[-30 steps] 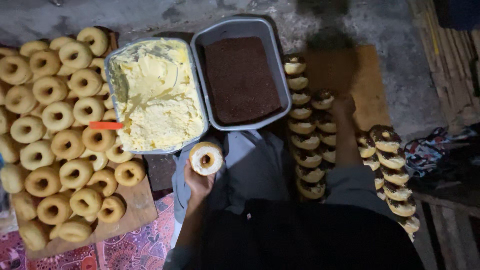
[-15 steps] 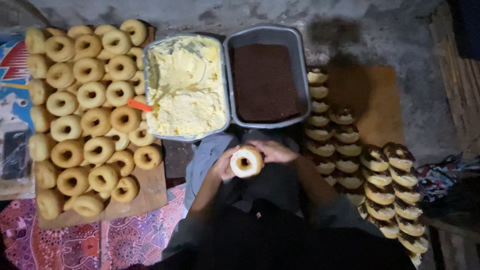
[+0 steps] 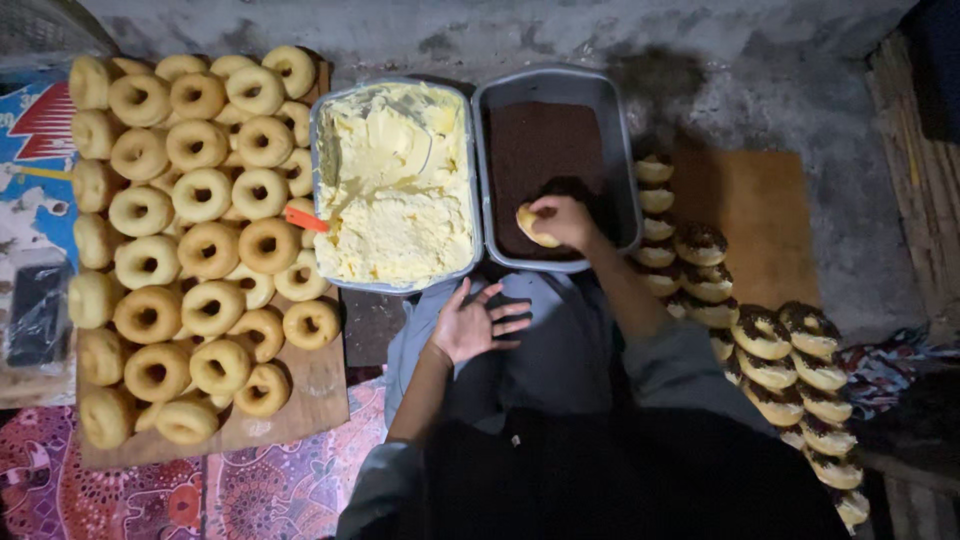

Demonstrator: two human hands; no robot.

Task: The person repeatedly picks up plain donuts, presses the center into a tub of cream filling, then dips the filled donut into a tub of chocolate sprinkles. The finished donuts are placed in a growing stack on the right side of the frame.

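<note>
A: Pressing the doughnut face-down into the tray of dark sprinkles is what you have in hand. Your right hand has its fingers closed around it, at the near left corner of that tray, doughnut touching the brown layer.

B: Noted. How do I get an even coat?

A: Judgement only: keep the coated face flat to the sprinkles, press lightly and evenly, give a small turn of the wrist, then lift straight up so loose bits fall back into the tray. Grip by the rim, not the top, or your fingers will leave bare patches.

B: Pose of the right arm?

A: Forearm reaches forward and slightly left from your lap, wrist bent down over the tray's near wall, knuckles up, doughnut tilted under the fingertips.

B: And the left?

A: Your left hand lies flat on your knee, fingers spread apart, holding nothing. It sits just below the tray of pale yellow cream, near the orange-handled spreader.

B: Surroundings?

A: Plain ring doughnuts heaped on the wooden board at your left; finished sprinkled doughnuts in rows at your right, beside a second board.
</note>
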